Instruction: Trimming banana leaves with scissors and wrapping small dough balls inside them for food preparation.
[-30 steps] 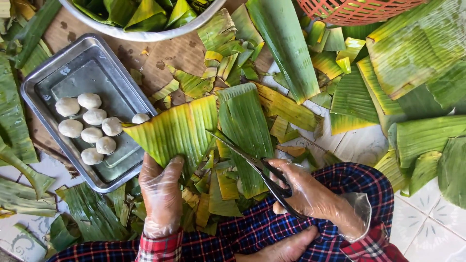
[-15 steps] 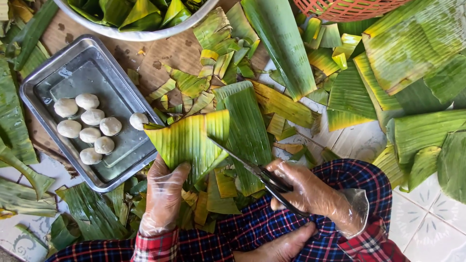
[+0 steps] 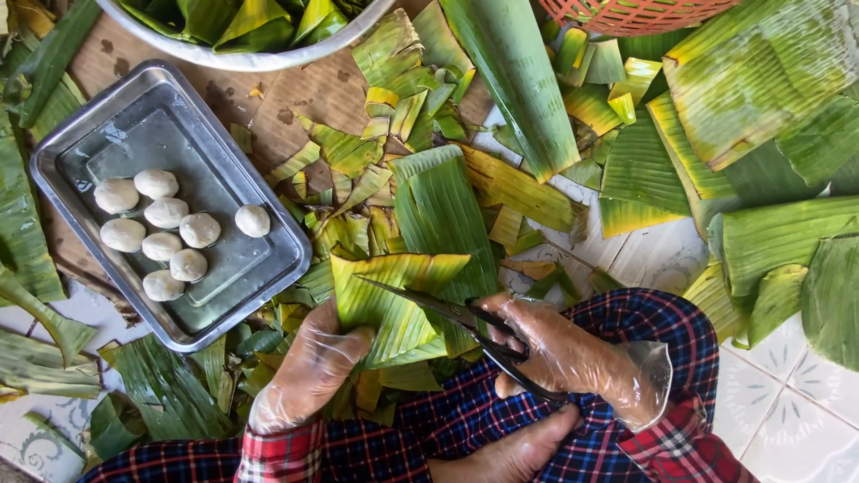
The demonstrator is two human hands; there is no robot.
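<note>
My left hand (image 3: 311, 368), in a clear plastic glove, grips the lower edge of a green-yellow banana leaf piece (image 3: 389, 295). My right hand (image 3: 559, 351), also gloved, holds black scissors (image 3: 452, 315) whose blades lie across that leaf piece, pointing left. Both hands rest over my lap in a red and blue plaid cloth (image 3: 537, 420). A third, bare hand (image 3: 514, 452) shows at the bottom edge under my right wrist.
A steel tray (image 3: 250, 215) at the left holds several white dough balls (image 3: 161, 234). A metal bowl (image 3: 242, 55) of folded leaves stands at the top, a pink basket (image 3: 644, 12) at the top right. Cut leaf pieces (image 3: 752, 170) and scraps cover the tiled floor.
The leaf piece has come closer to my lap and turned, and the scissors' blades now lie across it. My left hand shifted right along the leaf's lower edge.
</note>
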